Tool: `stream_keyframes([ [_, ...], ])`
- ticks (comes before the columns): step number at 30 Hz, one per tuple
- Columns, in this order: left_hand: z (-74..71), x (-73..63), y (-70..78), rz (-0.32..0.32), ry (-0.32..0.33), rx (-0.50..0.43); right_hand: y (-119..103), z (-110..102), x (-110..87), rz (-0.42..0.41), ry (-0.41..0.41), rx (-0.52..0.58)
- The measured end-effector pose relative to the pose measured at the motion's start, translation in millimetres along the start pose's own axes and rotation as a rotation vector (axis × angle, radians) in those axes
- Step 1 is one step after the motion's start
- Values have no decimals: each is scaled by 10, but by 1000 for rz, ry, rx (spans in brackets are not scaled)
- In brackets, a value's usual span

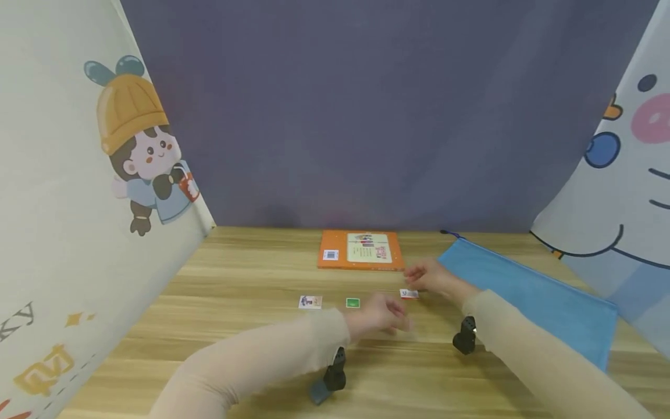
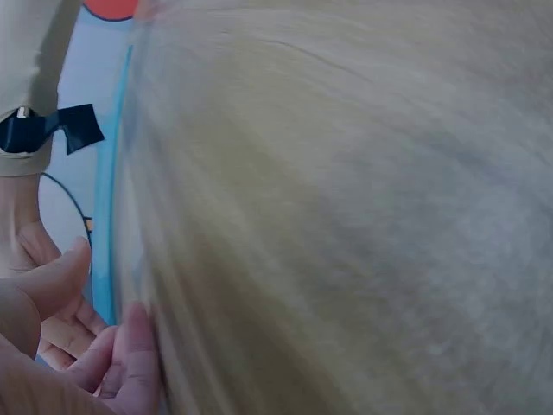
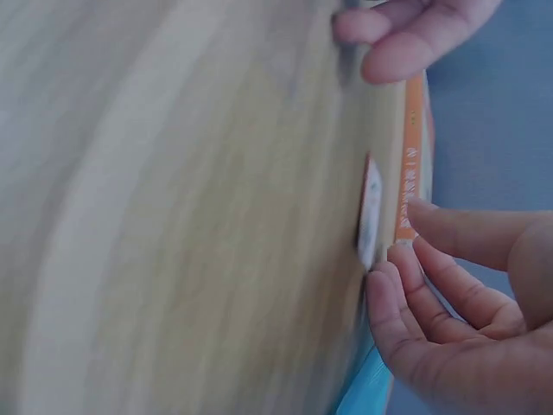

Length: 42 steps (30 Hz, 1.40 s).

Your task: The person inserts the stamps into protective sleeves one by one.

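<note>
My right hand (image 1: 431, 276) hovers at the right end of a small white card pack with a red edge (image 1: 409, 294). Its thumb and fingers are spread apart in the right wrist view, one fingertip close to the pack's end (image 3: 370, 212); whether they touch cannot be told. Nothing shows in my left hand (image 1: 381, 314), which is over the table with loosely bent fingers, just nearer than the pack. To its left lie a small green card (image 1: 353, 302) and a white picture card (image 1: 310, 302), both flat on the table.
An orange book (image 1: 335, 241) lies flat at the back of the wood-grain table (image 1: 251, 256). A blue drawstring bag (image 1: 539, 302) is spread along the right, partly beneath my right arm. A dark curtain (image 1: 335, 116) closes off the back, with printed panels at both sides.
</note>
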State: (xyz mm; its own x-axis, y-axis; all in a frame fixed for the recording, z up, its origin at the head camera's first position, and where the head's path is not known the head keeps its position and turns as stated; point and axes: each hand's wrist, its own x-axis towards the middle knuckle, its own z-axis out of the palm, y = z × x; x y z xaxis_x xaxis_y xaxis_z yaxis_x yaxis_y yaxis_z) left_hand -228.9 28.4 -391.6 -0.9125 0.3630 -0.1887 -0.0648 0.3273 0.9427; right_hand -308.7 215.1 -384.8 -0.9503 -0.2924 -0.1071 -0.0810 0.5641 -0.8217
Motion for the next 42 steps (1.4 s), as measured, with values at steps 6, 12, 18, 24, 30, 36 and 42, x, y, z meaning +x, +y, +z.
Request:
stream_keyframes([
  [6, 101, 24, -71, 25, 46, 120, 69, -5, -86, -37, 13, -87],
  [12, 197, 13, -23, 0, 111, 315, 103, 26, -124, -55, 37, -165],
  [18, 214, -31, 13, 24, 132, 429, 148, 63, -93, -84, 67, -176],
  [24, 206, -47, 23, 27, 133, 442, 149, 58, -86, -61, 49, -180],
  [30, 184, -4, -8, 32, 115, 422, 155, 47, -88, -53, 41, -188],
  [36, 138, -21, 28, -10, 88, 353, 171, 55, -98, -58, 37, -154],
  [42, 77, -19, 69, -34, 33, 159, 138, 39, -140, -11, 52, -172],
])
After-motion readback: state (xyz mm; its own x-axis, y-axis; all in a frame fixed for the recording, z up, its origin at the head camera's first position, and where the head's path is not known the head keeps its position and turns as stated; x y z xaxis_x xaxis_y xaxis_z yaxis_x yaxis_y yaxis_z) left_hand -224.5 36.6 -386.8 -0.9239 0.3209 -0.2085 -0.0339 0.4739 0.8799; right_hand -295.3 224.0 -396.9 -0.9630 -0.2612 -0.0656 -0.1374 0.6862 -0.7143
